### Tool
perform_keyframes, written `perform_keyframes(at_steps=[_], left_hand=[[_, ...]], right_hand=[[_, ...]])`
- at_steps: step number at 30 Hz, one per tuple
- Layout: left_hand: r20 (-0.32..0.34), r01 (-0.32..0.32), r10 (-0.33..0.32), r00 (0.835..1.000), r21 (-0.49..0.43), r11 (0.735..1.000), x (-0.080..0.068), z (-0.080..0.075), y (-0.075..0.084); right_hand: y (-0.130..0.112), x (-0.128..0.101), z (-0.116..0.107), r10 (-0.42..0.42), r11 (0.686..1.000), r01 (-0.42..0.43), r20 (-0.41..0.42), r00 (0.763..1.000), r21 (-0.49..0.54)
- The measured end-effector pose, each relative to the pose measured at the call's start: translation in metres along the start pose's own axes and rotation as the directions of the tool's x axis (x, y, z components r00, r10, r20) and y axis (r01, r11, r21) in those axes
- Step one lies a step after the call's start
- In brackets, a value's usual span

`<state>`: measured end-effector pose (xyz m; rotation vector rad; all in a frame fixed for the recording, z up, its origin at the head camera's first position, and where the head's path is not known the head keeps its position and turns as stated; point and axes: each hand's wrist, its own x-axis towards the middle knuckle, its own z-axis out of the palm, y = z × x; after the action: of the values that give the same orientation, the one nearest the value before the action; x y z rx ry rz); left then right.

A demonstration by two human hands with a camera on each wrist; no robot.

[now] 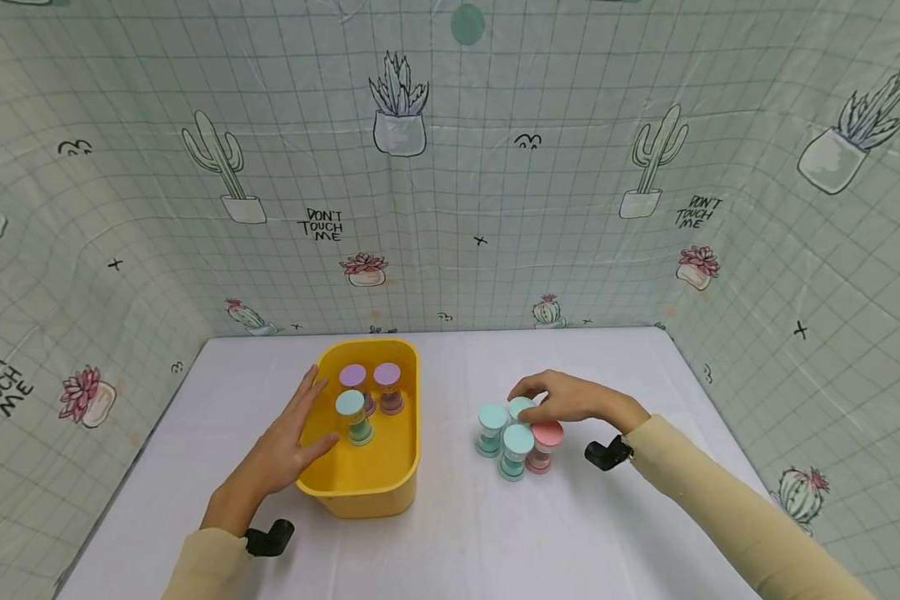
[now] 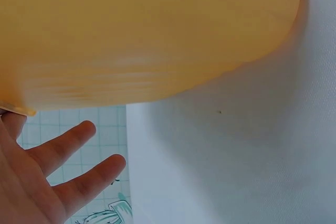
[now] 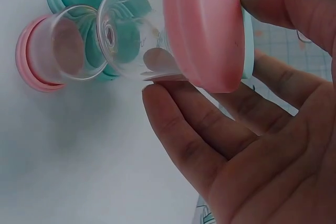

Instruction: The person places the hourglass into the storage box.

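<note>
My left hand [image 1: 273, 454] rests at the left rim of a yellow bin [image 1: 375, 502], fingers straight and spread, thumb over the inside. In the left wrist view, two fingers stand free beside the bin's outer wall [image 2: 157, 35]. My right hand [image 1: 573, 397] pinches the lid of the farthest teal sand timer [image 1: 521, 406] between thumb and fingers. Close around it stand two more teal sand timers, one left [image 1: 492, 417] and one in front [image 1: 517, 442], and a pink sand timer [image 1: 547, 435]. In the right wrist view the pink lid [image 3: 205, 30] partly hides the gripped timer.
Inside the bin stand two purple-lidded sand timers, a right one [image 1: 387, 375] and a left one [image 1: 352, 376], with a teal one [image 1: 350, 403] before them. A white table [image 1: 465, 542] carries everything. Patterned cloth [image 1: 450, 192] surrounds its back and sides.
</note>
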<state>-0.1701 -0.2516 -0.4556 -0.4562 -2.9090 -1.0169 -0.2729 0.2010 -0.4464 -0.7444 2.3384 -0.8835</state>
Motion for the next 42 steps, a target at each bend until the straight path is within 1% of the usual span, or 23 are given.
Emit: perform_keyframes(at_steps=[6,15,26,30,37,40,42], left_hand=[[-0.004,-0.003,0.003,1.0,0.001,1.0,0.0,0.0,0.0],[-0.003,0.006,-0.006,1.0,-0.002,1.0,0.0,0.0,0.001],[-0.009,-0.009,0.009,1.0,-0.002,1.0,0.0,0.002,-0.001],[-0.012,-0.009,0.009,1.0,-0.002,1.0,-0.001,0.003,-0.001],[-0.017,-0.009,0.009,1.0,0.001,1.0,-0.001,0.002,0.0],[-0.019,-0.011,0.011,1.0,-0.002,1.0,-0.001,0.002,0.0],[-0.019,-0.011,0.011,1.0,-0.001,1.0,-0.001,0.002,0.0]], right_hand=[[0.001,0.002,0.001,-0.001,0.999,0.0,-0.015,1.0,-0.036],[-0.001,0.004,0.002,0.007,1.0,-0.007,-0.014,1.0,-0.026],[-0.005,0.007,0.001,-0.012,0.997,0.008,-0.046,0.999,-0.082],[-0.005,0.009,-0.002,-0.018,0.996,0.013,-0.062,0.998,-0.083],[-0.006,0.01,-0.01,0.0,1.0,-0.002,-0.067,0.998,-0.021],[-0.009,0.01,-0.016,0.007,0.999,-0.011,-0.085,0.996,-0.041],[-0.011,0.01,-0.02,0.006,0.997,-0.014,-0.114,0.994,-0.076]])
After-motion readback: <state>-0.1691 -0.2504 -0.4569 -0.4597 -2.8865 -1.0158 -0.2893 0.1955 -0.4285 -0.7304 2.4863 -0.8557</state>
